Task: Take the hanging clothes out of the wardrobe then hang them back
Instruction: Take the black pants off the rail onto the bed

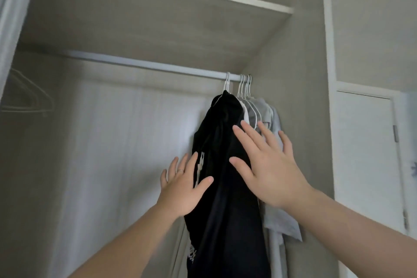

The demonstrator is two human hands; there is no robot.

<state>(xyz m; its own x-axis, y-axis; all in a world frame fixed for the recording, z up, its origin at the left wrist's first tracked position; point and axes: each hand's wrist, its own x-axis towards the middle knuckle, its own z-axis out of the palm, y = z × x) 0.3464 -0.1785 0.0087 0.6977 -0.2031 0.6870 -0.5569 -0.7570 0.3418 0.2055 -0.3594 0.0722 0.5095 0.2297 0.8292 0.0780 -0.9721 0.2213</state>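
- The black garment (pixel 223 198) hangs from a white hanger on the rail (pixel 146 64), near the rail's right end, and drops out of view at the bottom.
- Just to its right, more white hangers (pixel 244 88) carry pale grey clothes (pixel 270 115), bunched against the wardrobe's side wall (pixel 293 74).
- The left hand (pixel 182 189), with a ring (pixel 180 170) on one finger, is spread flat at the garment's left edge; its fingers (pixel 191 165) are straight and released, grasping nothing.
- The right hand (pixel 268 171) is spread flat over the black garment and the pale clothes, fingers likewise released; whether it presses the cloth I cannot tell.
- A shelf (pixel 158 18) runs above the rail.
- Bare hangers (pixel 27 95) hang blurred at the far left.
- A white cupboard door (pixel 365 142) stands to the right of the wardrobe.
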